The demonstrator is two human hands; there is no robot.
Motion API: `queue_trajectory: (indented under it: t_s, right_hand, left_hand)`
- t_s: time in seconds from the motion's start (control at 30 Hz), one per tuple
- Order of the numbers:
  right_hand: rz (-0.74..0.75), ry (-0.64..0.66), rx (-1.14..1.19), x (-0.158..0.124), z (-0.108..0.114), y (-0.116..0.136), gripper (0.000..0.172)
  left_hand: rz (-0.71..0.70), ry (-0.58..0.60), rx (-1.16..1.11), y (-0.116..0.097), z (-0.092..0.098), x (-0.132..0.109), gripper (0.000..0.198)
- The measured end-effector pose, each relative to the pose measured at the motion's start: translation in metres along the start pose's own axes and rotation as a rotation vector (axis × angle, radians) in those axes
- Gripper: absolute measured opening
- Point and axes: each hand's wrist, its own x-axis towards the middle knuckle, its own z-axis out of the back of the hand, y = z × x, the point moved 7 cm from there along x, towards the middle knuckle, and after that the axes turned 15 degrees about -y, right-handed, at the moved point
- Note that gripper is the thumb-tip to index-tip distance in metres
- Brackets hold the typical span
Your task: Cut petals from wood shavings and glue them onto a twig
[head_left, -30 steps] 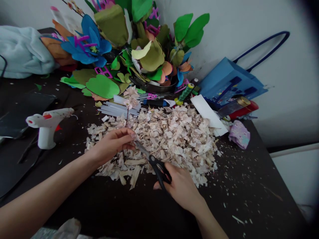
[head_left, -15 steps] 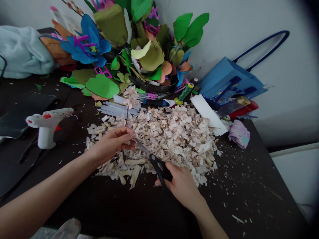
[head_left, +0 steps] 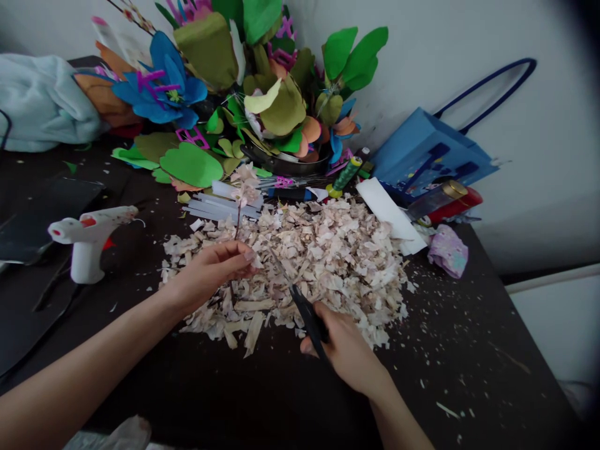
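Note:
My left hand (head_left: 224, 267) is closed around a thin brown twig (head_left: 238, 222) topped with pale pink paper-like blossoms (head_left: 245, 184). A small pale scrap also shows at its fingertips. My right hand (head_left: 344, 344) grips black-handled scissors (head_left: 307, 315) by the handles. Their blades point up and left, a little way from the left fingertips. Beneath both hands spreads a wide heap of pale cut scraps (head_left: 337, 262) on the dark table (head_left: 225, 387).
A white glue gun (head_left: 89, 240) stands at left, near a black flat object (head_left: 42, 219). Behind the heap are translucent glue sticks (head_left: 220, 207), green thread (head_left: 347, 174) and a colourful artificial flower arrangement (head_left: 285, 112). A blue bag (head_left: 431, 156) and a white block (head_left: 391, 215) sit at right.
The scissors have drawn back to the right, away from my left fingertips, with the right hand. My left hand stays nearly in place with the twig.

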Motion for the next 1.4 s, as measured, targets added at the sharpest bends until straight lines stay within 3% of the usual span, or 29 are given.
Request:
queue_trajectory:
  t_s: [0.3,0.63,0.87,1.17,1.4]
  right_hand:
    - [-0.036,0.006,0.215,-0.003,-0.006,-0.006,0.017]
    - [-0.051,-0.184,0.444,0.002,-0.009,-0.006,0.032]
    - [-0.057,-0.215,0.441,0.003,-0.006,-0.001,0.03]
    - [-0.041,-0.227,0.48,0.002,-0.007,-0.002,0.03]
    - [-0.057,-0.318,0.577,0.004,-0.01,-0.005,0.032]
  left_hand:
    - [-0.034,0.072,0.076,-0.003,-0.005,-0.005,0.017]
    - [-0.054,0.187,0.169,-0.001,-0.018,-0.019,0.016]
    - [-0.325,0.052,0.289,-0.029,-0.012,-0.023,0.015]
    - [-0.201,0.026,0.165,-0.017,-0.006,-0.013,0.013]
    - [-0.024,0.248,0.188,0.003,-0.033,-0.033,0.014]
